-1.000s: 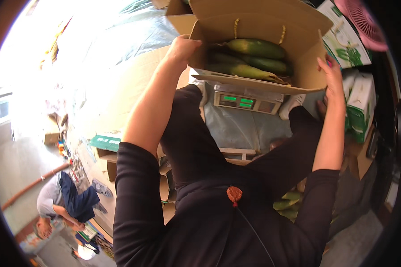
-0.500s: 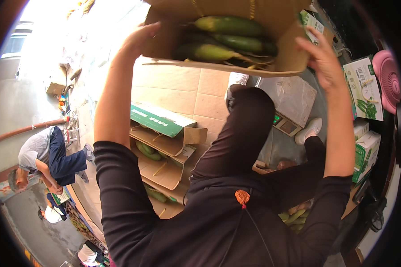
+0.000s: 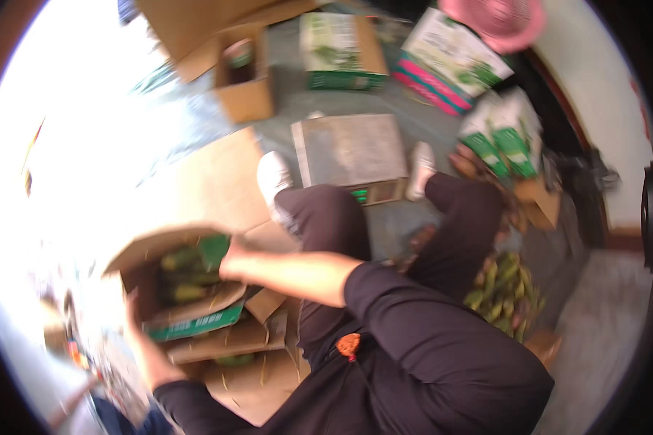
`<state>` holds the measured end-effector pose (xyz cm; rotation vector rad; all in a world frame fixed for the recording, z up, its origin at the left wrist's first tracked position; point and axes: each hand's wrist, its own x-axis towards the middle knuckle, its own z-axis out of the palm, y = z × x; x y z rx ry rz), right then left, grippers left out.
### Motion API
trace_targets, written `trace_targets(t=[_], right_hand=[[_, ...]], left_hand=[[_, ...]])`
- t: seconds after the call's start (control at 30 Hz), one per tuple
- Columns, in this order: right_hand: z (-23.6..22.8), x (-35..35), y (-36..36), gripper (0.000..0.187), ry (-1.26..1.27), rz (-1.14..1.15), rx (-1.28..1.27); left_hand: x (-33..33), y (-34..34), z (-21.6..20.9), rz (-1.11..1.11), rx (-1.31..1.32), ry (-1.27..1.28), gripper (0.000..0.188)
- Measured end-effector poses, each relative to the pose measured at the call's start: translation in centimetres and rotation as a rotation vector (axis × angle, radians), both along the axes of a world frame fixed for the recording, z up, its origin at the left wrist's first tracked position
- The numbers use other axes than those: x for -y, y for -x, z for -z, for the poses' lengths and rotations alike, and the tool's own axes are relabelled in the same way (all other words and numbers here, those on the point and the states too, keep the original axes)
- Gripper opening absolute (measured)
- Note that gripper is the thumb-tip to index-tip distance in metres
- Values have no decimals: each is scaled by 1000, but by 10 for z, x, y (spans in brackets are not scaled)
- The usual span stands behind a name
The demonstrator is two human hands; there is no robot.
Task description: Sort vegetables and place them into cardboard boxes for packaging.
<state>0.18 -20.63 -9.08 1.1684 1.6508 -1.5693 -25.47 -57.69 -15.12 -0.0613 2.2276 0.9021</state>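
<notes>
A cardboard box (image 3: pixel 149 250) with green radishes (image 3: pixel 185 268) in it is between my hands at the left. My left hand (image 3: pixel 132 315) grips its left side, with the fingers partly hidden. On its right side, by a green printed panel, my right hand (image 3: pixel 233 259) is closed. Right beneath it are open cardboard boxes (image 3: pixel 228 344) in a stack, with a few radishes showing inside. Blur hides whether the held box rests on the stack.
A platform scale (image 3: pixel 352 148) with a lit green display stands between my feet. Cartons (image 3: pixel 334 51), a small open box (image 3: pixel 247 101) and a pink fan (image 3: pixel 497 22) stand beyond it. A vegetable heap (image 3: pixel 504 297) lies to my right. Flattened cardboard (image 3: pixel 210 177) covers floor at left.
The box of radishes has come down from high in front of me to the left, over the stack. Both hands moved with it, and my view has turned right.
</notes>
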Motion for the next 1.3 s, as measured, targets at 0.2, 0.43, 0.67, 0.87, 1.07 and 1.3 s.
trace_targets(t=[0.2,0.43,0.67,0.87,1.07,1.3], right_hand=[[38,-23,-11,76,-157,141,143],[-55,-16,30,75,-199,77,-242],[-118,-111,11,63,-197,-5,-916],[-159,-273,-77,30,-566,100,-1161],[-149,-425,-231,31,-627,586,-919],[-67,-509,-430,32,-508,1210,-645]], left_hand=[[-94,-24,65,-175,-74,-116,81],[-49,3,-32,-347,-411,15,80],[-75,-36,-116,-399,-887,-65,48],[-204,-83,-194,-156,-972,-328,38],[-402,-191,-260,348,-875,-470,35],[-564,-304,-228,1050,-732,-476,40]])
